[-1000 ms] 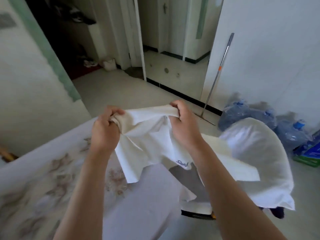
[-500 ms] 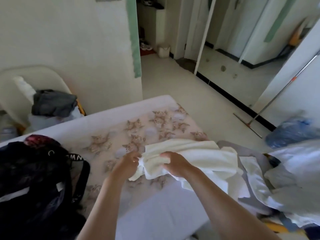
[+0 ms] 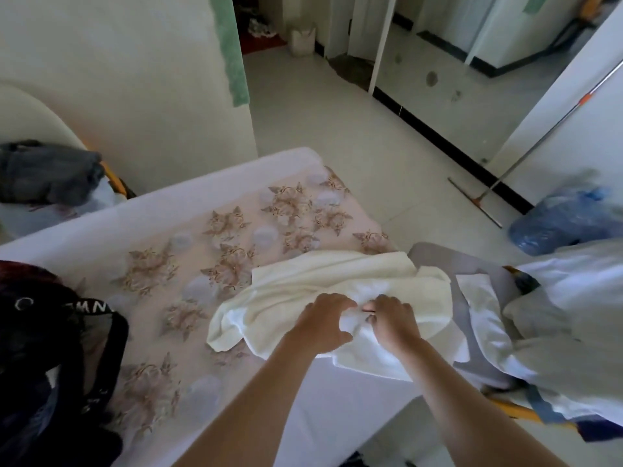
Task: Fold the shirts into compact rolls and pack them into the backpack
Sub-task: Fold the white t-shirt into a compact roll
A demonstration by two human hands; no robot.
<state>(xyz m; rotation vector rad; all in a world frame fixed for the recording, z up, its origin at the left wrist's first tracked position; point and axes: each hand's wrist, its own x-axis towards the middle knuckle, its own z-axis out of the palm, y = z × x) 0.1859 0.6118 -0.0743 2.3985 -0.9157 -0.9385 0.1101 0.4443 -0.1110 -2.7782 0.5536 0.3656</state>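
A cream-white shirt (image 3: 303,291) lies crumpled on the flower-patterned table cover (image 3: 202,251), near the table's right corner. My left hand (image 3: 325,323) and my right hand (image 3: 392,320) sit close together on its middle, both with fingers curled into the cloth, gripping it. The black backpack (image 3: 43,358) stands at the table's left end, partly cut off by the frame edge. More white shirts (image 3: 553,315) are heaped on a chair to the right, over a grey garment (image 3: 435,261).
A grey folded garment (image 3: 47,173) rests on a pale chair at the far left. A mop (image 3: 526,139) leans on the right wall, with blue water bottles (image 3: 566,220) under it. Tiled floor stretches beyond the table to a doorway.
The shirt came down from being held in the air onto the table. My view swung left and down, and my hands drew together on the cloth's middle.
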